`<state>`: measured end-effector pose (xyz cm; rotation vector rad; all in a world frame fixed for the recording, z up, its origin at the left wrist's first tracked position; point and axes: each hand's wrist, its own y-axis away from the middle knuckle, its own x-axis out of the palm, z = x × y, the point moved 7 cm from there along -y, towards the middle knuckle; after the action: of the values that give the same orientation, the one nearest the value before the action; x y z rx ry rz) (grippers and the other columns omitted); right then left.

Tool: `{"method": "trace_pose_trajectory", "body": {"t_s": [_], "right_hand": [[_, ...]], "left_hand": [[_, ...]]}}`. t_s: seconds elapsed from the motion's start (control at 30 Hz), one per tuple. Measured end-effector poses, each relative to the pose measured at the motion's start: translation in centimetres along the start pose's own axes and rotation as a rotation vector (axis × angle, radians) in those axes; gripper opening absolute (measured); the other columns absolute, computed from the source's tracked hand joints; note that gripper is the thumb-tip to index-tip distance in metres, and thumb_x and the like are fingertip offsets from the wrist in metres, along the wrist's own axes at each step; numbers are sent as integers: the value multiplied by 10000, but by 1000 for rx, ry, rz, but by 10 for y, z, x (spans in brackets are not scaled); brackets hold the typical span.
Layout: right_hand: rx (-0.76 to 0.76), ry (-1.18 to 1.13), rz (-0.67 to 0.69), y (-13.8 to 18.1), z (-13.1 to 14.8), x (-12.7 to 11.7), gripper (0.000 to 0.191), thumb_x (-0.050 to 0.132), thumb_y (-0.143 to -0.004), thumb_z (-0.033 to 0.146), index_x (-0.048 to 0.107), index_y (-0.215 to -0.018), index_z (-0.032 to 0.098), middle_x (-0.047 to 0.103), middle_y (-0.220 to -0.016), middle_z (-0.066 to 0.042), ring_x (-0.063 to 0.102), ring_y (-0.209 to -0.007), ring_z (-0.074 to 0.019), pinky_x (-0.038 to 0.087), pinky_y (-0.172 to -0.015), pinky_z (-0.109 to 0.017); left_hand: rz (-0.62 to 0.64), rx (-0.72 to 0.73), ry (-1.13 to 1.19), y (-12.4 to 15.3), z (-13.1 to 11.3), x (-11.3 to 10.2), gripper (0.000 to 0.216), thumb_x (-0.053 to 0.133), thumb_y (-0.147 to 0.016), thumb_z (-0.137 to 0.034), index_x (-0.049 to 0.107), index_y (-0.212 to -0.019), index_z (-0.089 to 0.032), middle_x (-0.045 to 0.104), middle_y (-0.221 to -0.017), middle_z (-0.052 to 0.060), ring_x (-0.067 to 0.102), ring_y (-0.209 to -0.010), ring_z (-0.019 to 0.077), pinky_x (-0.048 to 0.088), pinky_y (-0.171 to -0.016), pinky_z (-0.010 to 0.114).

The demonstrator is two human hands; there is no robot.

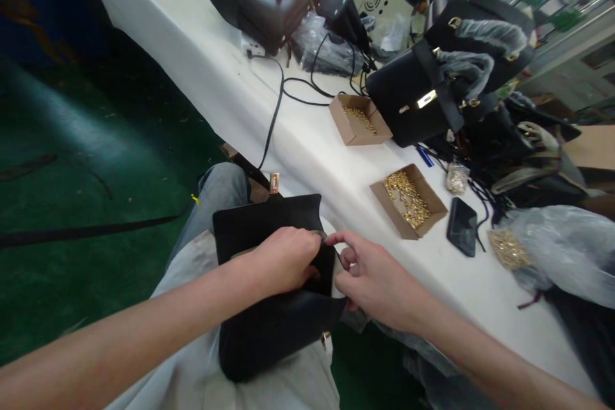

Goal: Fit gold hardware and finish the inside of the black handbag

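Both hands close on the black bag [269, 307] lying in the person's lap: left hand [283, 259] curled over its upper edge, right hand [372, 282] pinching beside it. Matte and soft, the bag shows a gold clasp [275, 182] beyond the grip, toward the white table [307, 147].

floor: dark green smooth floor [72, 141], scuffed, dimly lit | furniture: long white-topped bench [202, 45] running diagonally from upper left to lower right | far right: pale grey panelled wall [576, 70], blurred | light: bright glare at top right corner
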<state>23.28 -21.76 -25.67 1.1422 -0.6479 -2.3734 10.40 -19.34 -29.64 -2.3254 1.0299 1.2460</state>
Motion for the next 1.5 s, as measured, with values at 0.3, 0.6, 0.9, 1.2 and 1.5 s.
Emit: {"method": "trace_pose_trajectory", "body": {"t_s": [0.3, 0.6, 0.9, 1.2, 1.5], "right_hand": [[30, 701, 75, -27, 15, -21, 699, 796, -735, 141, 631, -1412, 199, 781, -1148, -117, 738, -1013, -312, 386, -704, -322], [64, 429, 189, -34, -12, -11, 506, 664, -678, 35, 758, -1148, 195, 742, -862, -6, 661, -745, -180, 357, -577, -264], [92, 534, 299, -35, -29, -3, 336, 729, -665, 68, 809, -969, 185, 741, -833, -38, 586, -701, -171, 336, -601, -277], [102, 291, 447, -41, -37, 2, 242, 620, -721, 33, 749, -881, 161, 589, -671, 38, 469, -624, -127, 329, -549, -259], [130, 89, 578, -37, -22, 23, 118, 619, -719, 106, 658, -787, 193, 618, -653, 52, 547, -589, -119, 356, -500, -216]], "left_hand": [[20, 45, 61, -22, 3, 26, 388, 787, -928, -604, 805, -988, -221, 856, -958, 120, 840, -959, 407, 649, -767, 450], [132, 278, 36, -26, -9, 39, 223, 636, -997, -239, 816, -1062, -126, 853, -1021, 188, 843, -932, 415, 668, -823, 501], [210, 323, 80, -26, -21, 52, 240, 613, -1000, -214, 822, -1036, -102, 847, -931, 189, 845, -857, 389, 631, -716, 437], [246, 299, 111, -21, -9, 55, 210, 606, -1037, -220, 799, -991, -151, 853, -933, 135, 844, -866, 343, 611, -704, 395], [296, 449, 59, 3, 7, 29, 168, 613, -1040, -207, 753, -959, -163, 823, -858, 82, 815, -746, 321, 476, -559, 422]]}}
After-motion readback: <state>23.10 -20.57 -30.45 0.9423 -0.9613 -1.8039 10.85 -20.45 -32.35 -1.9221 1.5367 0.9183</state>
